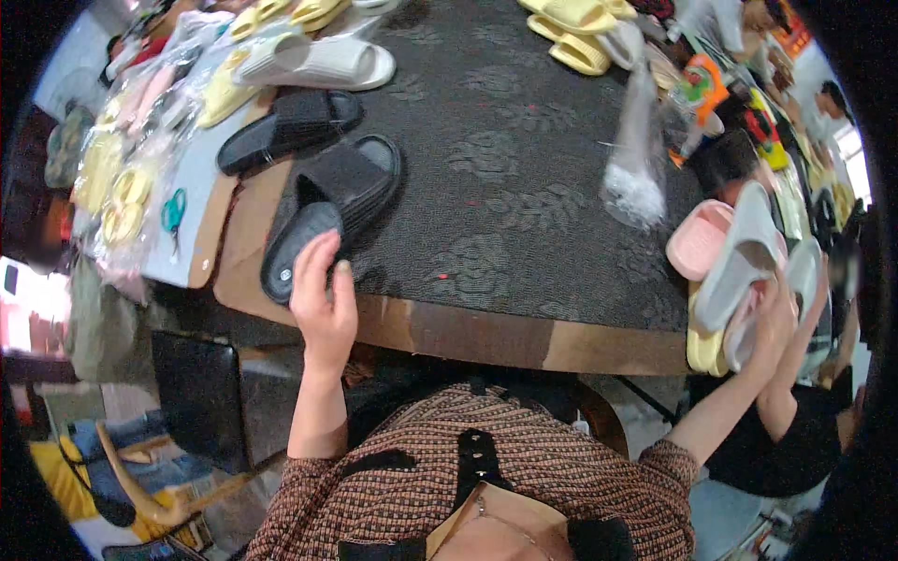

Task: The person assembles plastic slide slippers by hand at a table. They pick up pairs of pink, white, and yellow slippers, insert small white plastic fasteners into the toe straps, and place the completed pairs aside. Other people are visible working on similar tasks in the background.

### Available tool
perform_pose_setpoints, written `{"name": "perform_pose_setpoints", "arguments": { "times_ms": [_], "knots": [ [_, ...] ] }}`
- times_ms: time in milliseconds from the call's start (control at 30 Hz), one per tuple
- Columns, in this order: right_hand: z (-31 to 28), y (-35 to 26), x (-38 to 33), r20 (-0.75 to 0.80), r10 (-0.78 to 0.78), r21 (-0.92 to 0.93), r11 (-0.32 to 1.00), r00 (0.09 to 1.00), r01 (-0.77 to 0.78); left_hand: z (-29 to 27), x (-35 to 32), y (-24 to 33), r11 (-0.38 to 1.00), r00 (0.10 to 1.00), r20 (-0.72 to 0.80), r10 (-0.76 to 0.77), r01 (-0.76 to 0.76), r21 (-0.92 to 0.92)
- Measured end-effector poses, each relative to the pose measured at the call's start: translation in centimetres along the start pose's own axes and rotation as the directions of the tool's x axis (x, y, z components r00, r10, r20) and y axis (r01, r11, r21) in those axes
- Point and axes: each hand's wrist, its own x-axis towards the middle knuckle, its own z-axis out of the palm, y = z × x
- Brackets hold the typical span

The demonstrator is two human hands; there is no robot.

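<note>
My left hand (pixel 321 297) rests with fingers apart on the heel of a black slide sandal (pixel 327 210) lying near the table's front left edge. A second black sandal (pixel 292 128) lies just beyond it. My right hand (pixel 776 323) reaches far right and grips a grey sandal (pixel 739 262) in a stack of pink, grey and yellow sandals (pixel 711 280) at the table's right edge. Whether another person's arm overlaps there is hard to tell.
The table has a dark patterned cloth (pixel 524 150). White and yellow sandals (pixel 318 61) lie at the back left, yellow ones (pixel 575 33) at the back. A clear plastic bag (pixel 636 150) stands at right. Packaged sandals and teal scissors (pixel 173 213) lie at left. People sit at far right.
</note>
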Motion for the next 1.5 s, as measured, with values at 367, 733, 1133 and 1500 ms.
{"name": "perform_pose_setpoints", "arguments": {
  "times_ms": [367,733,1133,1500],
  "knots": [
    [0.8,-0.6,-2.2,-0.122,0.092,0.085,0.993,0.988,-0.082,-4.8,3.8,-7.6,0.922,0.981,0.056,-0.184,0.153,0.356],
    [2.3,0.5,-4.8,-0.407,0.048,0.163,0.986,0.912,0.021,-2.2,13.9,-15.3,0.879,0.926,0.337,-0.168,-0.013,0.476],
    [2.1,-0.9,-5.1,-0.453,0.096,0.191,0.981,0.887,-0.008,-0.4,15.3,-17.2,0.863,0.968,0.252,-0.016,-0.114,0.493],
    [2.8,-0.7,-5.3,-0.482,0.112,0.267,0.963,0.869,0.024,1.0,15.0,-9.6,0.931,0.984,0.176,-0.001,-0.063,0.360]
  ]
}}
